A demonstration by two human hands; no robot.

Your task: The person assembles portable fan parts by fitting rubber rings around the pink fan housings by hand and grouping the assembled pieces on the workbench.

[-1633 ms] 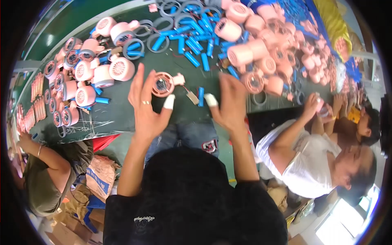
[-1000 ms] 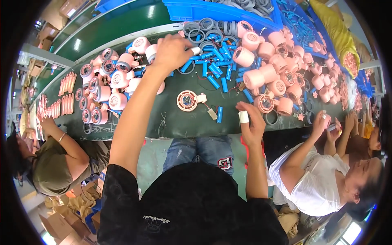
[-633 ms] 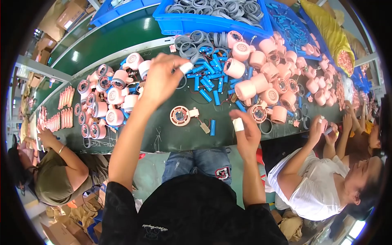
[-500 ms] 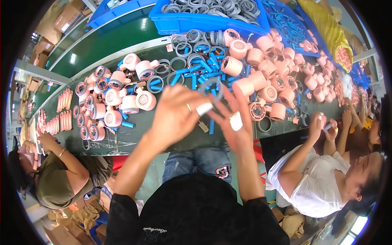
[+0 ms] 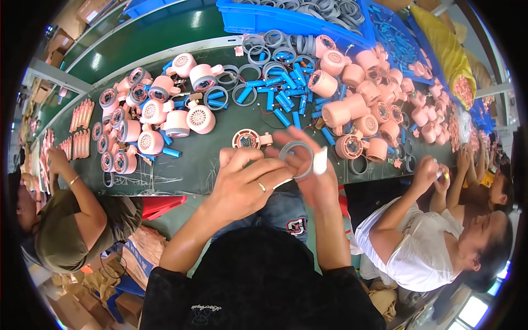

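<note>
A grey plastic ring (image 5: 297, 159) is held up between my two hands above the table's near edge. My left hand (image 5: 245, 179) is closed, its fingertips at the ring's left side; a metal band and a white wrap show on its fingers. Behind and right of the ring is my right hand (image 5: 319, 179), smeared by motion, with a white wrap on one digit. Its grip on the ring cannot be made out. Just beyond my left fingers, a round pink housing (image 5: 246, 139) faces up with a circuit board inside; whether my fingers touch it is unclear.
Pink fan housings crowd the table at left (image 5: 150, 141) and right (image 5: 355, 104). Between them are blue cylindrical cells (image 5: 286, 100) and grey rings (image 5: 249, 73). A blue bin (image 5: 275, 21) of rings stands behind. Co-workers sit at left (image 5: 77, 214) and right (image 5: 423, 242).
Both hands have come down toward me from over the pile, with the grey ring between them. The pink housing with the circuit board now shows beyond my left hand. The whole view has shifted slightly.
</note>
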